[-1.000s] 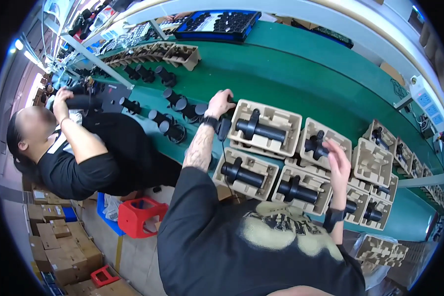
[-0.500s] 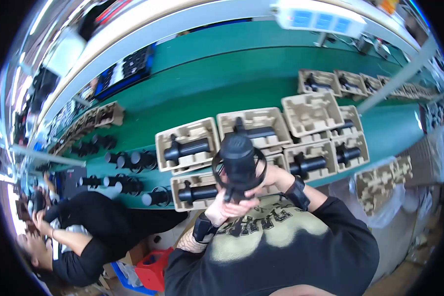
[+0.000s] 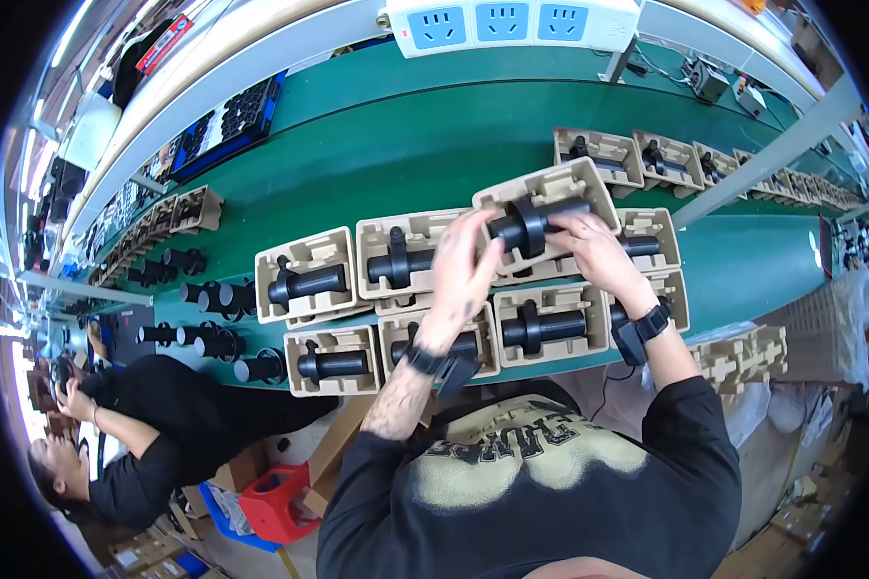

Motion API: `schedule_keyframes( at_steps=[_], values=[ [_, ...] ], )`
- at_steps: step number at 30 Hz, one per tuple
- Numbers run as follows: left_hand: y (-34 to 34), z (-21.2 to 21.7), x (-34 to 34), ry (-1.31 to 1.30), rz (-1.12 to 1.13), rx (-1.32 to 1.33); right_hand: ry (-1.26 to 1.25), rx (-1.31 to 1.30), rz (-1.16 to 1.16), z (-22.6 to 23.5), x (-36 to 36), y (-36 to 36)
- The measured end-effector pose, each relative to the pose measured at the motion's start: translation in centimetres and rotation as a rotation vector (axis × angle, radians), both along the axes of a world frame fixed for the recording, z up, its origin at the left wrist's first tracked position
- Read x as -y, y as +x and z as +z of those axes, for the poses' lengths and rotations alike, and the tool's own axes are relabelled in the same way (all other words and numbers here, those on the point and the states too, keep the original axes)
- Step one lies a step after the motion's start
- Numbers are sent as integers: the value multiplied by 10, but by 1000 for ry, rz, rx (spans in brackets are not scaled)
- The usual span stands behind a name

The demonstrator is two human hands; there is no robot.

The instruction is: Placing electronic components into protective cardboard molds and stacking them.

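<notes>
A black cylindrical part with a ring collar (image 3: pixel 523 230) lies in the raised tan moulded tray (image 3: pixel 589 183), which sits tilted on top of other trays. My left hand (image 3: pixel 462 275) is closed about the part's left end, its thumb and fingers at the tray's near-left edge. Over the right end, my right hand (image 3: pixel 597 256) curls its fingers onto the part. Below my hands, another tray (image 3: pixel 550 353) bears a similar black part (image 3: pixel 543 328). Left of them, more trays hold the same kind of part, such as the far-left tray (image 3: pixel 304 251).
Loose black cylinders (image 3: pixel 217 344) stand at the left of the green bench (image 3: pixel 386 135). A line of filled trays (image 3: pixel 666 174) runs off to the right behind a slanted metal post (image 3: pixel 758 159). A white power strip (image 3: pixel 512 24) hangs above. At left sits a co-worker (image 3: pixel 145 473).
The black part has gone from upright before my chest to lying in the upper tray, which was empty. My hands have moved forward with it, and the view has shifted.
</notes>
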State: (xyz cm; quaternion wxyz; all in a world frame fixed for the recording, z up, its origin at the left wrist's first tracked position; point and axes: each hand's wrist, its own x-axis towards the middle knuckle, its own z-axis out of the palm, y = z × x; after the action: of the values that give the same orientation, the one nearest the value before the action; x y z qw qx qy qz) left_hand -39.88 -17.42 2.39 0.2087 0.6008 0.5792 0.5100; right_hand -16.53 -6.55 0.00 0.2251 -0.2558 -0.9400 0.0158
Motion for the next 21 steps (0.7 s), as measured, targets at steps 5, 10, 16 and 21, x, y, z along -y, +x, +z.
schedule_keyframes(
  at_steps=[5, 10, 16, 21],
  values=[
    [4, -73, -56, -27, -72, -643, -435, -161, -79, -8, -14, -11],
    [-2, -74, -53, -138, -136, -589, 141, -110, -187, -22, -34, -63],
    [-12, -92, -55, 80, -125, -771, -182, 230, -139, -17, -76, -95],
    [17, -49, -33, -148, -316, -751, -309, 46, -255, -53, -91, -65]
  ],
)
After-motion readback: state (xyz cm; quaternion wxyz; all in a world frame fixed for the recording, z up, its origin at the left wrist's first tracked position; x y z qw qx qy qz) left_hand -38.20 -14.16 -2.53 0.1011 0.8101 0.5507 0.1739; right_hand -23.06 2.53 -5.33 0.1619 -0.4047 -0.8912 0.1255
